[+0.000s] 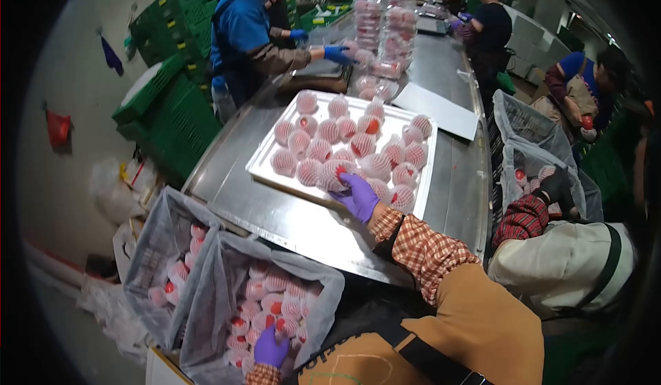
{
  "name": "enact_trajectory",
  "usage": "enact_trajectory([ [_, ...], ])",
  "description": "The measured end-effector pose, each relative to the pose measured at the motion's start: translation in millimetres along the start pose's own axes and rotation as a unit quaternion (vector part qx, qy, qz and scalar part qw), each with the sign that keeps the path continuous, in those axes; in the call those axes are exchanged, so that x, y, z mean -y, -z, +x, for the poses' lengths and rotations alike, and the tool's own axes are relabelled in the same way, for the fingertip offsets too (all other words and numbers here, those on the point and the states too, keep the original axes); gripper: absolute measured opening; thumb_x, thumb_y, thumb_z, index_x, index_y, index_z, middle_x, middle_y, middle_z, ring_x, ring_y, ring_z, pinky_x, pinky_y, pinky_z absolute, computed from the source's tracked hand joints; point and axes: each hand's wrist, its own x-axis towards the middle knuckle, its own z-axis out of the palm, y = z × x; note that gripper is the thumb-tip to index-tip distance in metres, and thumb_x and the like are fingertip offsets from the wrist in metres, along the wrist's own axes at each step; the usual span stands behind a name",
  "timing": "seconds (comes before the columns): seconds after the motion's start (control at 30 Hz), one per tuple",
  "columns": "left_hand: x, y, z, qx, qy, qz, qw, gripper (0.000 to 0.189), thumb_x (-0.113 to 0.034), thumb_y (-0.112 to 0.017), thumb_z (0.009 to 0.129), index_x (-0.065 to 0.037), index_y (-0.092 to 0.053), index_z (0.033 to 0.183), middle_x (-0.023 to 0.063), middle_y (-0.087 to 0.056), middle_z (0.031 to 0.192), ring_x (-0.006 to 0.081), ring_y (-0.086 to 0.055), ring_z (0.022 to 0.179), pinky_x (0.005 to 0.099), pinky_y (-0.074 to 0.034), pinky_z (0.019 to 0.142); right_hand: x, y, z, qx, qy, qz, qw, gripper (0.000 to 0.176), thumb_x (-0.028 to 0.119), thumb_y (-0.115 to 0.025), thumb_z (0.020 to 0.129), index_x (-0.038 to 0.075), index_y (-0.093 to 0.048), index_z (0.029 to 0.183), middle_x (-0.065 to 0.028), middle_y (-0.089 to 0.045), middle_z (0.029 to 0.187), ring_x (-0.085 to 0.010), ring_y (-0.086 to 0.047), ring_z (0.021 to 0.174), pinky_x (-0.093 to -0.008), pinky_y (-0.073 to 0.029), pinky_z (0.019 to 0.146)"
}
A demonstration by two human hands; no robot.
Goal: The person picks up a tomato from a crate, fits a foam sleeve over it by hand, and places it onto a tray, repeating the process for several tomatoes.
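My right hand (359,198), in a purple glove, is closed around a red fruit in a pink-white foam net (336,173) at the near edge of a white tray (268,170). Rows of similar netted fruit fill much of that tray, with red skin showing through on some. Down at the lower left, my left hand (272,348), also purple-gloved, reaches into a lined crate (320,264) of netted fruit. Its fingers are stretched out, with the tips against the fruit; I see none held in it.
The tray rests on a long metal table (303,237). Behind it stand stacked clear packs of fruit (398,30) and a white board (437,110). Another lined crate (155,275) is at left. A co-worker in blue (241,27) stands across; another person's plaid sleeve (520,220) is close at right.
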Motion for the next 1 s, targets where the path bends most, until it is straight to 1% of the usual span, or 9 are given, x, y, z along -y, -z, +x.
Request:
enact_trajectory([
  [0.07,45.8,-22.5,-5.9,0.205,0.107,0.118,0.966,0.052,-0.047,-0.063,0.080,-0.009,-0.063,0.116,0.0182,-0.065,0.108,0.0325,-0.062,0.103,0.0417,-0.047,0.090,16.8,12.9,21.6,-0.062,-0.002,0.033,0.998,0.025,0.019,-0.054,0.093,0.009,-0.052,0.116,-0.0076,-0.057,0.103,-0.0214,-0.058,0.094,-0.0426,-0.050,0.091],
  [0.2,71.3,-18.8,-20.3,0.181,0.097,0.103,0.973,0.049,-0.044,-0.065,0.079,-0.006,-0.064,0.110,0.0191,-0.066,0.104,0.0329,-0.063,0.099,0.0414,-0.048,0.087,19.1,1.4,6.6,-0.025,0.043,-0.014,0.999,0.026,0.016,-0.057,0.090,0.009,-0.052,0.115,0.0002,-0.052,0.087,-0.0115,-0.053,0.084,-0.0381,-0.047,0.096],
  [0.33,86.7,-16.2,-31.7,0.167,0.103,0.074,0.978,0.045,-0.040,-0.068,0.078,-0.003,-0.064,0.103,0.0203,-0.067,0.098,0.0334,-0.065,0.094,0.0411,-0.050,0.083,-20.0,-28.4,-56.2,0.162,-0.050,-0.187,0.968,0.042,0.014,-0.060,0.085,0.007,-0.055,0.126,-0.0071,-0.058,0.119,-0.0184,-0.054,0.109,-0.0287,-0.047,0.090],
  [0.4,90.2,-15.6,-35.8,0.158,0.107,0.063,0.980,0.044,-0.038,-0.070,0.077,-0.001,-0.065,0.099,0.0209,-0.067,0.095,0.0336,-0.065,0.091,0.0409,-0.050,0.080,-52.4,-43.3,-92.8,0.278,-0.026,-0.339,0.899,0.043,0.014,-0.058,0.085,0.011,-0.054,0.128,-0.0090,-0.057,0.124,-0.0222,-0.056,0.109,-0.0295,-0.046,0.094],
  [0.43,90.9,-15.6,-37.3,0.154,0.110,0.056,0.980,0.043,-0.037,-0.070,0.076,0.000,-0.065,0.097,0.0212,-0.067,0.093,0.0338,-0.066,0.090,0.0408,-0.051,0.079,-85.0,-42.3,-105.2,0.348,0.071,-0.502,0.788,0.039,0.016,-0.056,0.089,0.011,-0.054,0.127,-0.0106,-0.057,0.125,-0.0225,-0.056,0.111,-0.0310,-0.043,0.097],
  [0.53,84.2,-15.5,-22.9,0.169,0.108,0.067,0.977,0.043,-0.038,-0.070,0.076,0.000,-0.065,0.097,0.0211,-0.068,0.093,0.0337,-0.066,0.089,0.0408,-0.051,0.079,-121.6,-48.7,-155.9,0.474,0.073,-0.516,0.710,0.038,0.022,-0.054,0.091,0.013,-0.054,0.128,-0.0119,-0.059,0.122,-0.0254,-0.058,0.109,-0.0355,-0.046,0.094],
  [0.63,74.6,-15.8,-5.6,0.228,0.099,0.122,0.961,0.044,-0.041,-0.068,0.077,-0.003,-0.066,0.099,0.0197,-0.067,0.096,0.0331,-0.065,0.093,0.0411,-0.050,0.081,-149.4,-34.8,-184.8,0.467,0.213,-0.587,0.626,0.030,0.027,-0.056,0.086,0.015,-0.061,0.113,-0.0131,-0.066,0.099,-0.0323,-0.064,0.087,-0.0407,-0.051,0.077],
  [0.73,67.1,-16.8,4.1,0.282,0.108,0.173,0.937,0.046,-0.045,-0.066,0.078,-0.006,-0.066,0.102,0.0183,-0.067,0.100,0.0325,-0.064,0.096,0.0413,-0.049,0.084,-127.5,-48.8,-192.6,0.463,0.193,-0.630,0.593,0.027,0.025,-0.055,0.085,0.015,-0.062,0.109,-0.0137,-0.066,0.095,-0.0341,-0.063,0.084,-0.0422,-0.051,0.075],
  [1.0,55.6,-19.2,7.6,0.401,0.158,0.280,0.858,0.051,-0.055,-0.060,0.080,-0.014,-0.068,0.109,0.0146,-0.066,0.109,0.0309,-0.062,0.104,0.0420,-0.047,0.090,-135.0,-43.3,-191.1,0.361,0.248,-0.623,0.648,0.026,0.023,-0.054,0.086,0.013,-0.063,0.108,-0.0156,-0.065,0.094,-0.0353,-0.062,0.086,-0.0423,-0.051,0.077],
])
